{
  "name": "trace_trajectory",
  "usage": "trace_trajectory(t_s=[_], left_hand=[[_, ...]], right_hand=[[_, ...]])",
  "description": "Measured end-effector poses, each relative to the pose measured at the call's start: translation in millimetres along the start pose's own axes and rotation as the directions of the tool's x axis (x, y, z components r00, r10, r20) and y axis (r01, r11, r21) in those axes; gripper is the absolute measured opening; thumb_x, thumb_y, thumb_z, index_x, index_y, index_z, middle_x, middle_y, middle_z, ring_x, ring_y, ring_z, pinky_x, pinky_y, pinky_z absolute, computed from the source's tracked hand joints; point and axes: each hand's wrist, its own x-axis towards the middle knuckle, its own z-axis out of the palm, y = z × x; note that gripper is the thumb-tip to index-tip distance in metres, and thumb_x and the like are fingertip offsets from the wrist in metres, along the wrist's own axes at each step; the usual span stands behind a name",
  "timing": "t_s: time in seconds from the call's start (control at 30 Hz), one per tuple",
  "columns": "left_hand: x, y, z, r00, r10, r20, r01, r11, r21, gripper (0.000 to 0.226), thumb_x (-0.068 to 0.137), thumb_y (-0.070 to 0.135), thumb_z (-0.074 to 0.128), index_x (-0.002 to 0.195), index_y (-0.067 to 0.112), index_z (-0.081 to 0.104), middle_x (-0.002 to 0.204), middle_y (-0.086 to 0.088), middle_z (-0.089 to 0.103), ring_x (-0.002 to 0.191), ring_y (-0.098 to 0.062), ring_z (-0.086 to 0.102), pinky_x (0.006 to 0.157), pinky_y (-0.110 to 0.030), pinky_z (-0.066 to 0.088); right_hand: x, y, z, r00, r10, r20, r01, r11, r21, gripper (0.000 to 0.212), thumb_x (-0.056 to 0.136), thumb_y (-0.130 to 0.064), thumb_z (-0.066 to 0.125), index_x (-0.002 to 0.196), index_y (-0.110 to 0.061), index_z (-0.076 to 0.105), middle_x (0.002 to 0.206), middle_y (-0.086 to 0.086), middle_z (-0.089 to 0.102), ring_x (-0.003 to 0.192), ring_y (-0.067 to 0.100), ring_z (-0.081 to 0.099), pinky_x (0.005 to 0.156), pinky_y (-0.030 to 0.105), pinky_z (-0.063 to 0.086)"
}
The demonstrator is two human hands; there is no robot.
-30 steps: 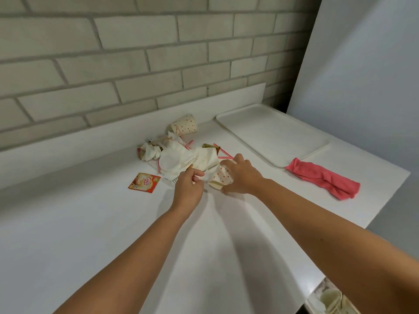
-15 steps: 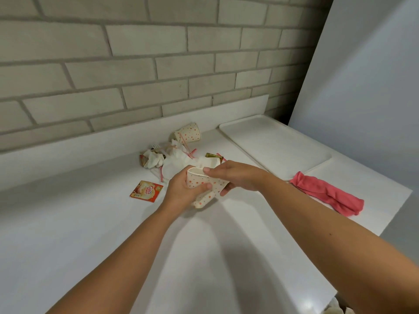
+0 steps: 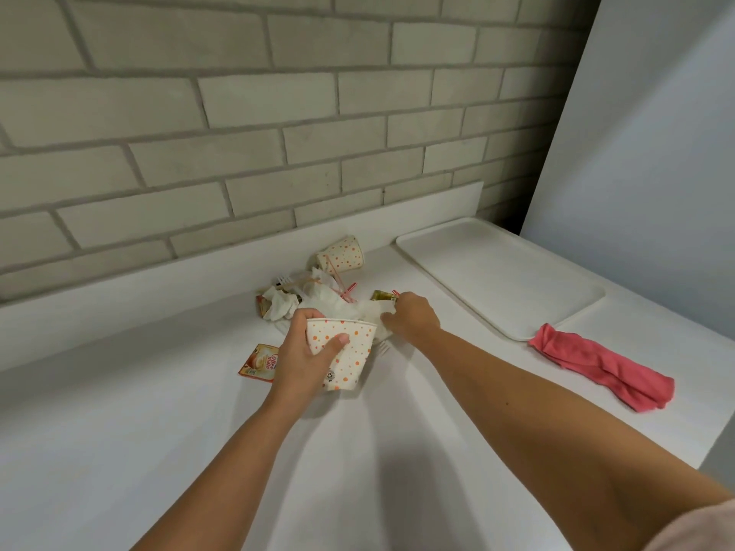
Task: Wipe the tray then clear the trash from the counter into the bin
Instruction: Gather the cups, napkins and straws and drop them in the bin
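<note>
My left hand (image 3: 301, 353) grips a white paper cup with orange dots (image 3: 347, 361), thumb on its side and fingers (image 3: 308, 315) wrapped behind the rim, its mouth tipped toward the trash pile. My right hand (image 3: 413, 318) reaches into that pile, fingers and thumb curled on the crumpled white paper napkins (image 3: 356, 312). Behind them a second dotted paper cup (image 3: 343, 254) lies on its side near the backsplash, beside a white plastic fork (image 3: 283, 279) and a red-striped straw (image 3: 350, 289). An orange creamer sachet (image 3: 260, 361) lies flat just left of my wrist. The white rectangular tray (image 3: 497, 272) sits at the far right corner, a rumpled pink cloth (image 3: 596, 363) touching its near edge. The white desk (image 3: 159, 431) stretches bare toward me and to the left.
</note>
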Motion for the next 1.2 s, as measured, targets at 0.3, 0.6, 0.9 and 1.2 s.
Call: trace_trajectory(t_s=[0.3, 0.6, 0.9, 1.2], left_hand=[[3.5, 0.7, 4.6, 0.999, 0.048, 0.015, -0.049, 0.994, 0.101, 0.024, 0.088, 0.019, 0.062, 0.076, 0.024, 0.042, 0.079, 0.003, 0.055, 0.073, -0.012, 0.056, 0.054, -0.022, 0.039], [-9.5, 27.1, 24.1, 0.999, 0.028, 0.035, -0.030, 0.998, 0.059, 0.013, 0.092, 0.017, 0.057, 0.086, 0.015, 0.046, 0.085, 0.007, 0.058, 0.079, -0.009, 0.056, 0.054, -0.018, 0.042], [-31.7, 49.6, 63.6, 0.992, 0.041, 0.118, -0.051, 0.996, 0.076, 0.015, 0.094, 0.022, 0.054, 0.096, 0.008, 0.049, 0.087, 0.004, 0.059, 0.083, -0.015, 0.056, 0.061, -0.025, 0.044], [-58.3, 75.5, 116.5, 0.990, 0.069, 0.123, -0.076, 0.996, 0.052, 0.014, 0.093, 0.021, 0.054, 0.095, 0.007, 0.051, 0.085, 0.002, 0.057, 0.077, -0.011, 0.054, 0.060, -0.024, 0.042]], right_hand=[[-4.5, 3.4, -17.4, 0.997, -0.074, -0.010, 0.075, 0.982, 0.174, 0.031, 0.083, -0.011, 0.053, 0.062, -0.015, 0.031, 0.082, 0.008, 0.043, 0.071, 0.022, 0.041, 0.048, 0.022, 0.030], [-35.5, 13.8, -73.1, 0.954, -0.217, -0.209, 0.233, 0.971, 0.056, 0.049, 0.084, -0.008, 0.063, 0.126, -0.013, 0.038, 0.126, 0.013, 0.049, 0.107, 0.026, 0.051, 0.081, 0.028, 0.044], [-68.8, 65.0, -118.3, 0.989, -0.061, -0.137, 0.083, 0.984, 0.157, 0.038, 0.093, -0.029, 0.044, 0.126, -0.013, 0.050, 0.127, 0.012, 0.054, 0.103, 0.027, 0.052, 0.084, 0.033, 0.042], [-100.7, 128.1, -161.0, 0.999, 0.053, 0.007, -0.049, 0.847, 0.529, 0.028, 0.086, -0.011, 0.054, 0.113, -0.017, 0.051, 0.102, 0.009, 0.056, 0.080, 0.024, 0.059, 0.071, 0.034, 0.053]])
